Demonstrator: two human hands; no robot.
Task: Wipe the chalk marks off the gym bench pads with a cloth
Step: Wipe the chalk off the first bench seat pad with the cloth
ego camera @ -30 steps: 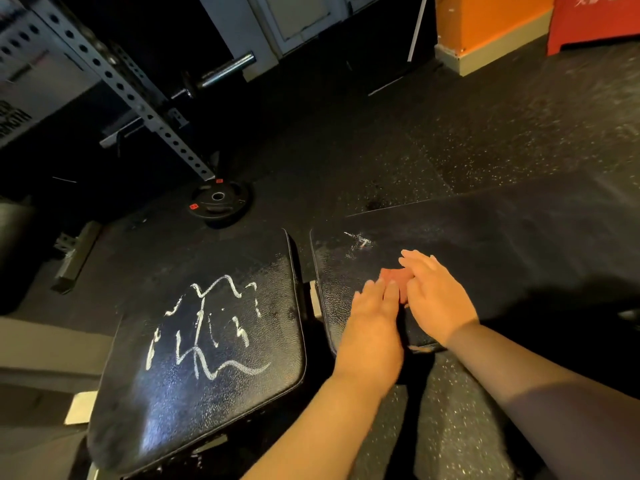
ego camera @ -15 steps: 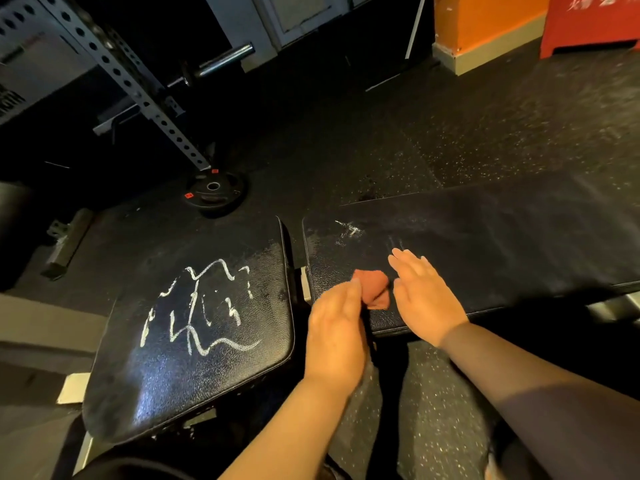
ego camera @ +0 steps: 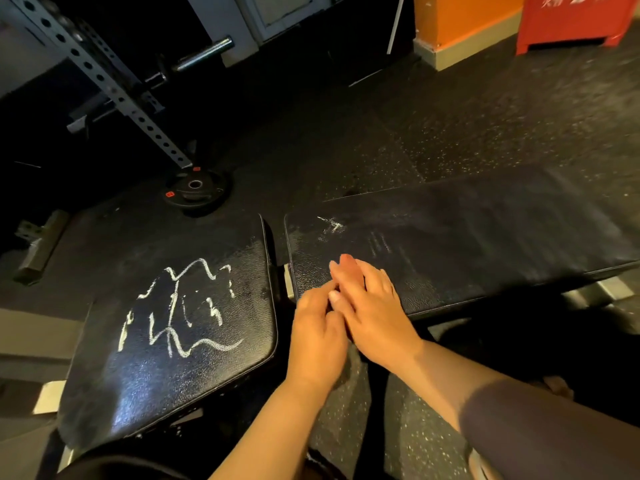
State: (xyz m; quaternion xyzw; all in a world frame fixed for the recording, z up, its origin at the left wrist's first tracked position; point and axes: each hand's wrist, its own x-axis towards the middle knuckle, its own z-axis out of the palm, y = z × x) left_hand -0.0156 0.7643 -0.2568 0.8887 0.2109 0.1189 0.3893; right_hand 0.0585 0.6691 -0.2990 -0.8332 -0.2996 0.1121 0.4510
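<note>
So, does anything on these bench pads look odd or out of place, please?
White chalk scribbles sprawl across the black seat pad, and a fainter chalk smear marks the back pad near its far-left corner.

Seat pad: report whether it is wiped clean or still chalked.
Still chalked. Bold white chalk scribbles cover the middle of the seat pad.

Red cabinet (ego camera: 575, 26): white Chinese characters, "火" legible, rest cropped.

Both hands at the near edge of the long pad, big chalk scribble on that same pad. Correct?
Wrong pad. The head view shows the big chalk scribble on the short pad left of the gap. The left hand and right hand are at the near edge of the long pad, as stated.
</note>
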